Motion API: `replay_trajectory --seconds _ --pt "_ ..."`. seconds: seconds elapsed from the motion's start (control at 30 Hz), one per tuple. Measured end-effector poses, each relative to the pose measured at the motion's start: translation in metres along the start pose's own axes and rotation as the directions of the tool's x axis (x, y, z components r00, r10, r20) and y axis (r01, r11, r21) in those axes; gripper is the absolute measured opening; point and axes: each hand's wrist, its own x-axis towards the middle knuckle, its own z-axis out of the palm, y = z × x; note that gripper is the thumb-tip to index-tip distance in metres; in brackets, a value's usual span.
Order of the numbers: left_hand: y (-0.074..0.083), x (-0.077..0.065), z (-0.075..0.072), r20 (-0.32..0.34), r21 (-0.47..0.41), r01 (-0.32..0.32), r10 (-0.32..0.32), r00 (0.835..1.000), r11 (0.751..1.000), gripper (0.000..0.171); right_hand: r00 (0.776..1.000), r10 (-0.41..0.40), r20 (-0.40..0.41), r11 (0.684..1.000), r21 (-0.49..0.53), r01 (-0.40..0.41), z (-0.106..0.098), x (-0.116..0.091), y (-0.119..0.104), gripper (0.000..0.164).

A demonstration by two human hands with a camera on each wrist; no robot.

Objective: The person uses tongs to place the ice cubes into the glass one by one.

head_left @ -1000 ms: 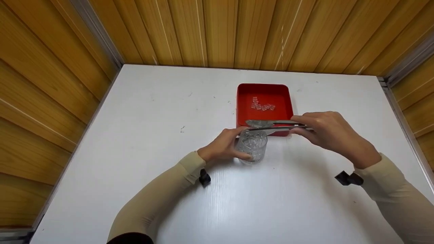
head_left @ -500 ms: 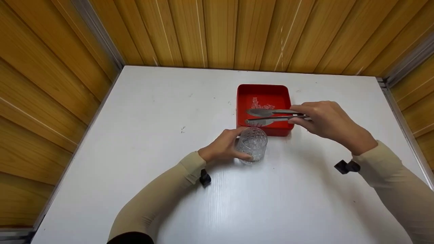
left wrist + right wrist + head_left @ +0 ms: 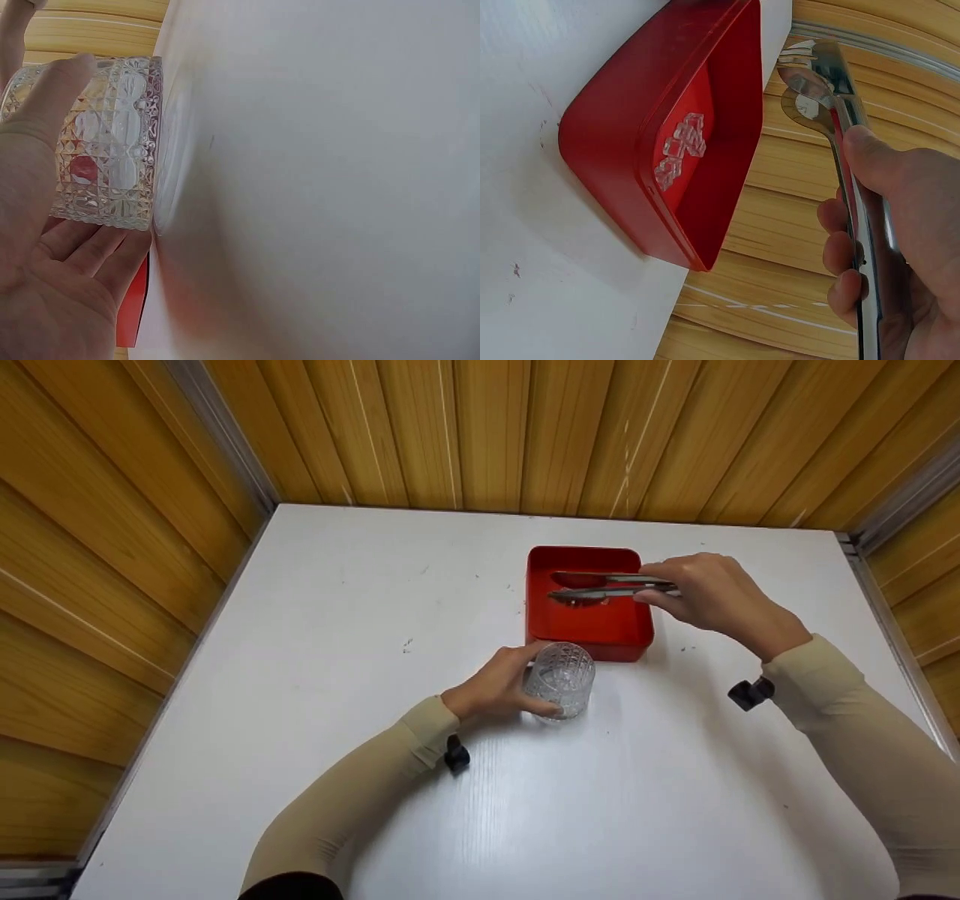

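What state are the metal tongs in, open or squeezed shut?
Open: the metal tongs in the right hand are spread, with the red tray showing through their gap in the head view.

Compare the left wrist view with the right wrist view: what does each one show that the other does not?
Only in the left wrist view: the clear patterned glass and the left hand holding it.
Only in the right wrist view: the metal tongs and the clear cubes inside the red tray.
Both share the red tray, white table, wood-patterned wall and some of the right hand.
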Motion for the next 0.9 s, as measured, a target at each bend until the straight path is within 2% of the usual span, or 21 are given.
replay_trajectory --seconds 0.3,0.53,0.9 --pt "0.002 -0.001 0.000 0.000 0.015 0.007 -0.007 1.000 1.000 0.084 0.996 0.071 0.052 0.997 0.018 -0.072 0.006 0.015 0.017 0.027" --pt "0.003 0.000 0.001 -0.006 0.028 -0.014 0.014 1.000 1.000 0.083 0.991 0.108 0.073 0.994 0.002 -0.109 0.009 0.026 0.028 0.033" --pt "0.002 0.000 0.000 0.001 0.017 0.000 0.000 1.000 1.000 0.085 0.964 0.173 0.200 0.982 0.043 -0.185 0.007 0.048 0.040 0.033"
